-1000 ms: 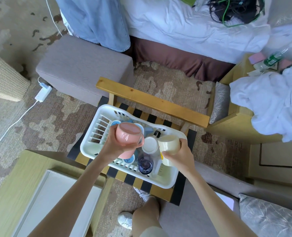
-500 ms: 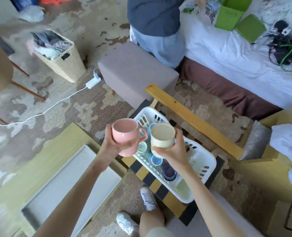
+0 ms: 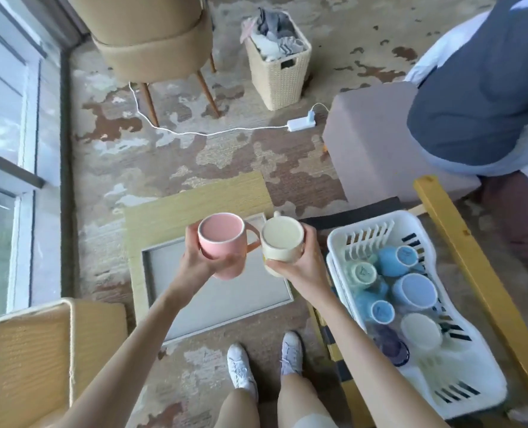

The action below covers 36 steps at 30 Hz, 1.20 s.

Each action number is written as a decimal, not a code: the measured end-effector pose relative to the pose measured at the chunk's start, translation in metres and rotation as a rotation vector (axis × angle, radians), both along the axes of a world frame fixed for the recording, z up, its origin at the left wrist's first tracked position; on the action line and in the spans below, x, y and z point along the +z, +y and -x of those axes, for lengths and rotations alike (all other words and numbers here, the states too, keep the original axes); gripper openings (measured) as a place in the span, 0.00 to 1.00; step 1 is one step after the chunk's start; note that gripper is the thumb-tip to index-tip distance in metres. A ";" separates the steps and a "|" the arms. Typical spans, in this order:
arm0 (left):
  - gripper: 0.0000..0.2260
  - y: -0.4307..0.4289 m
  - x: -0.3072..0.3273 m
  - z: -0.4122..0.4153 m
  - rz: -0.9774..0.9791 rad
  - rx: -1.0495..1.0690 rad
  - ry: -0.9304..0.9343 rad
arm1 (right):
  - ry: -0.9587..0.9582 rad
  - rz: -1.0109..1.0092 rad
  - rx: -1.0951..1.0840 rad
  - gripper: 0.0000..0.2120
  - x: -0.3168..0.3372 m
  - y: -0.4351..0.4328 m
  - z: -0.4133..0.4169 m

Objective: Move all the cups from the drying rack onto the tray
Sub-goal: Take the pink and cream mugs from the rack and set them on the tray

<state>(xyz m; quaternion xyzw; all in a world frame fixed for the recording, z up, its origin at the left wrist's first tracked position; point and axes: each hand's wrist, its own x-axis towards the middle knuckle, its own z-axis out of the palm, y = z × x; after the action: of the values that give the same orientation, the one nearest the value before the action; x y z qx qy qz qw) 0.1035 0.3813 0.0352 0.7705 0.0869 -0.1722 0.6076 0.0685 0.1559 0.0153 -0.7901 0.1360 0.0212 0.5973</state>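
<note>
Our left hand (image 3: pixel 207 261) grips a pink cup (image 3: pixel 222 244), our right hand (image 3: pixel 299 264) a cream cup (image 3: pixel 282 242), both above the tray (image 3: pixel 225 307), the drying rack (image 3: pixel 343 239) right of it.

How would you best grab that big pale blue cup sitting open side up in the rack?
Probably by its rim, from above: the pale blue cup faces mouth-up in the drying rack, no handle shows, and other cups crowd its sides, so pinching one wall looks easiest.

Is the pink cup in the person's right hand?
No, the left hand grips the pink cup, and the right hand holds the cream cup.
</note>
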 end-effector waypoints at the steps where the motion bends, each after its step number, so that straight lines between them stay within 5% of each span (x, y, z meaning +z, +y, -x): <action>1: 0.42 0.014 -0.006 0.005 -0.017 0.023 0.003 | 0.005 0.002 0.033 0.39 -0.007 0.009 -0.003; 10: 0.38 0.097 -0.097 0.032 -0.136 0.236 -0.061 | 0.023 -0.029 0.215 0.39 -0.098 0.077 -0.017; 21: 0.41 0.146 -0.212 0.023 -0.177 0.365 -0.291 | -0.220 -0.026 0.298 0.38 -0.210 0.137 -0.038; 36: 0.47 0.152 -0.255 0.030 -0.230 0.367 -0.437 | -0.321 0.156 0.308 0.45 -0.253 0.157 -0.029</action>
<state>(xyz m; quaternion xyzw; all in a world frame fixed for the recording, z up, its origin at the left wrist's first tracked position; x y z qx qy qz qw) 0.0735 0.5328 -0.2198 0.8244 0.1108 0.1210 0.5417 0.0979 0.3130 -0.2378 -0.8385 -0.0819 -0.0245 0.5381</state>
